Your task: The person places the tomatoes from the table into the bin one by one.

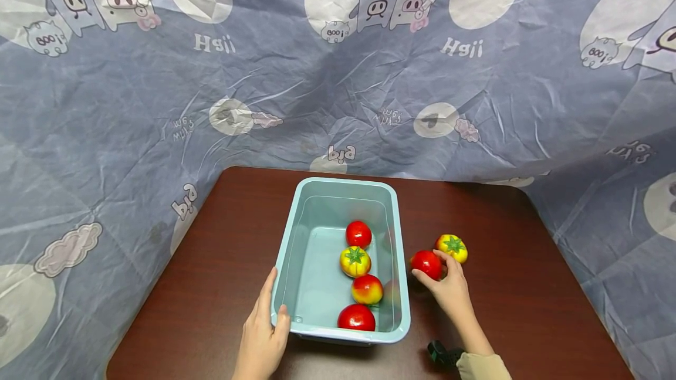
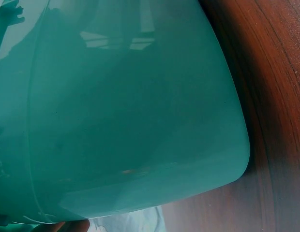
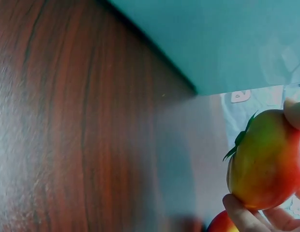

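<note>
cloth backdrop: a wrinkled grey-blue sheet (image 1: 296,75), printed with pale circles, cartoon pigs and the word "haii", hung behind the table and at both sides.
dark table: the reddish-brown top (image 1: 507,304) had rounded far corners and a wood grain in the wrist views.
pale blue-green bin: the open bin (image 1: 321,274) stood on the table, its long sides running away from the person.
left hand: this hand (image 1: 266,330) rested at the bin's near left corner, fingers straight along the outside of the left wall, thumb spread wide over the rim.
right hand: this hand (image 1: 451,289) was narrowed, pinching a fruit between thumb and fingers just right of the bin.
fruits in the bin: four lay in a row along the right half of the floor; from near to far, a red one (image 1: 356,317), a red-and-yellow one (image 1: 367,289), a yellow one with a green leaf star (image 1: 355,261) and a smaller red one (image 1: 358,234).
held fruit: the one in the right fingers (image 1: 425,264) looked red from above; the right wrist view showed yellow, green and leaves.
loose fruit: a yellow one with green leaves (image 1: 454,249) sat on the table near the right fingertips.
wrist strap: a black band (image 1: 443,356) circled the right wrist.
</note>
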A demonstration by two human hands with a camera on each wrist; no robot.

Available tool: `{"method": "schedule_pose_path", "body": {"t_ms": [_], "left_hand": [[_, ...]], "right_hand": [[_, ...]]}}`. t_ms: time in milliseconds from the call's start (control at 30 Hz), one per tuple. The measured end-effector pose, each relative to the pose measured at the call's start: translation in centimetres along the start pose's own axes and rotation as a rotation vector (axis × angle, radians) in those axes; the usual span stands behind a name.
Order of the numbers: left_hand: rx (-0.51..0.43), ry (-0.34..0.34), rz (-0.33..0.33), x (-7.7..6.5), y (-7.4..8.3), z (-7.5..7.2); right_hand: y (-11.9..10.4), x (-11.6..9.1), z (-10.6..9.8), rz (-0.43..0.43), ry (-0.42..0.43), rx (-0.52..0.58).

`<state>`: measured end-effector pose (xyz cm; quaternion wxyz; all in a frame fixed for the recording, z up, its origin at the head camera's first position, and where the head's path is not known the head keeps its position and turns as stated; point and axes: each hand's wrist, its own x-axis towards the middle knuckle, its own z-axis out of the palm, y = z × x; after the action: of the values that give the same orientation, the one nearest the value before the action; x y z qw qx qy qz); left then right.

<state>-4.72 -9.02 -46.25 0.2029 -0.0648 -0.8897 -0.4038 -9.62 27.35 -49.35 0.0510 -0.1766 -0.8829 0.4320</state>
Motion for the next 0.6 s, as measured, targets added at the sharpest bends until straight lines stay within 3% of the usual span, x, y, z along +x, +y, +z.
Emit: {"method": "schedule_pose_path", "body": {"t_ms": [267, 600], "left_hand": [[-0.009, -0.018, -0.018, 0.0, 0.0, 0.0], [-0.009, -0.011, -0.011, 0.1, 0.2, -0.1]], "right_hand": [[-1.3, -0.9, -1.4, 0.098, -0.018, 0.194], [-3.8, -2.2, -3.1, 0.061, 0.017, 0.526]]}}
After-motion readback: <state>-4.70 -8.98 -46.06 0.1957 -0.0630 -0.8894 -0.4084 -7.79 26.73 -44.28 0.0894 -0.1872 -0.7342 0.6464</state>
